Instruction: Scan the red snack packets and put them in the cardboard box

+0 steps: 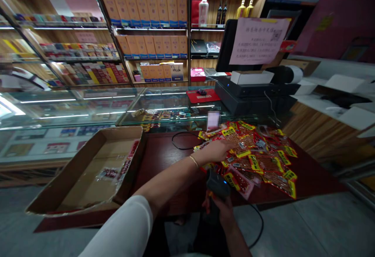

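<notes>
My left hand reaches over a heap of snack packets on the dark red table, touching the packets near its left side. The visible fingers look stretched out; their undersides are hidden. The packets are clear and red with yellow labels, and they overlap one another. Closer to me, my right hand is closed around the handle of a black barcode scanner, which shows a small blue light. Its head is close to the front left edge of the heap.
An open cardboard box with a few packets inside stands on the left. Behind the table is a glass display counter bearing a monitor with a pink notice. A black cable curves below the heap. A person is at far left.
</notes>
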### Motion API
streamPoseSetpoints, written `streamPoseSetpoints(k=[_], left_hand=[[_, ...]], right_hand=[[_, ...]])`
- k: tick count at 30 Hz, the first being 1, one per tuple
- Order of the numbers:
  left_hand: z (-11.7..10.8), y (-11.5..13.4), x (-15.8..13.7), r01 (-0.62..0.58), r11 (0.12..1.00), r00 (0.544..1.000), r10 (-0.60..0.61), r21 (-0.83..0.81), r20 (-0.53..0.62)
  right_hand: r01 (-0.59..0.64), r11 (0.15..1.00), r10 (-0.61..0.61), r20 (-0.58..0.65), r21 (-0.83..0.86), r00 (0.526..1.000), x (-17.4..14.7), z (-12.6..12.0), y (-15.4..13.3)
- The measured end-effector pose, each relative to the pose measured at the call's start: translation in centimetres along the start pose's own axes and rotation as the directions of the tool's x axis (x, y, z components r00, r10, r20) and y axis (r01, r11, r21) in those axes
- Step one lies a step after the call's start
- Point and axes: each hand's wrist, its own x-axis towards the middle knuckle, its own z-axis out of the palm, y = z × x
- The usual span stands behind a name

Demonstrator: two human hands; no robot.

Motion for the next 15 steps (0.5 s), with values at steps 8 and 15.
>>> streamPoseSetpoints(k=[8, 15], left_hand=[[-14.8, -0.5, -19.4, 0.409, 0.894, 0.826, -0.447, -0.182, -0.343], [-20.5, -8.0, -36.1, 0.883, 0.365, 0.317, -0.927, -0.295, -0.200]], right_hand=[[-0.055, 0.990, 0.052, -0.026, -0.127, 0.998, -0.8, -1.2, 0.2], [-0.049, 0.973, 0.051, 0.005, -0.226, 0.999, -0.5, -2.0, 0.4]])
